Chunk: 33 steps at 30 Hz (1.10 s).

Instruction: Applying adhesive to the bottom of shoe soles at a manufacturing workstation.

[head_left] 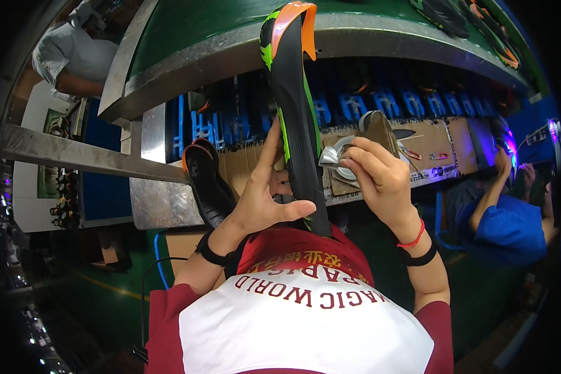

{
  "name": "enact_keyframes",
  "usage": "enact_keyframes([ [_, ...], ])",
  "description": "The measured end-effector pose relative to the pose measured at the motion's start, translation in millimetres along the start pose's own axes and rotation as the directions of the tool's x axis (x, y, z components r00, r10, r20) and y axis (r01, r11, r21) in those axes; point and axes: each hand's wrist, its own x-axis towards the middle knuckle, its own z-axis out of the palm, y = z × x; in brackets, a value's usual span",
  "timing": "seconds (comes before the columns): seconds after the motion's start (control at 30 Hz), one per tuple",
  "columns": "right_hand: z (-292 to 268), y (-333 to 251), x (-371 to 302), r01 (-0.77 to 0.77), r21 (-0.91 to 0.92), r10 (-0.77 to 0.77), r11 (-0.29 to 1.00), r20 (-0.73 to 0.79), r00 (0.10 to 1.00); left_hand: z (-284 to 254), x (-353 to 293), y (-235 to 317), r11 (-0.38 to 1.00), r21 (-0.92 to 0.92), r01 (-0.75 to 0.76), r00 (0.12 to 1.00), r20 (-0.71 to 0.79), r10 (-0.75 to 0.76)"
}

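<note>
Shirt [305,330] at six; left hand [255,202] splayed about fin [298,137] at twelve, probably springy, best edge-held; right hand [380,177] pinches silvery scrap [329,156].

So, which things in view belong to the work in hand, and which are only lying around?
In the work:
long black piece with orange tip, against left hand
silvery piece, pinched by right hand

Apparently lying around:
black shoe-like piece
small red items
</note>
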Motion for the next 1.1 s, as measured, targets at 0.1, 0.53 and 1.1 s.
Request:
enact_keyframes([
  [0.1,1,0,3,0.040,-0.061,-0.040,0.997,0.000,0.999,-1,-2,0,0.999,-0.038,0.017,1.000,0.004,-0.017],
  [0.53,-7,-1,5,0.129,-0.077,-0.123,0.989,0.082,0.989,-1,-8,1,0.996,-0.067,0.052,0.998,0.022,-0.050],
  [1.1,-52,13,-3,-0.268,0.307,0.356,0.913,-0.281,0.891,1,62,49,0.834,-0.550,0.054,0.999,0.024,-0.049],
])
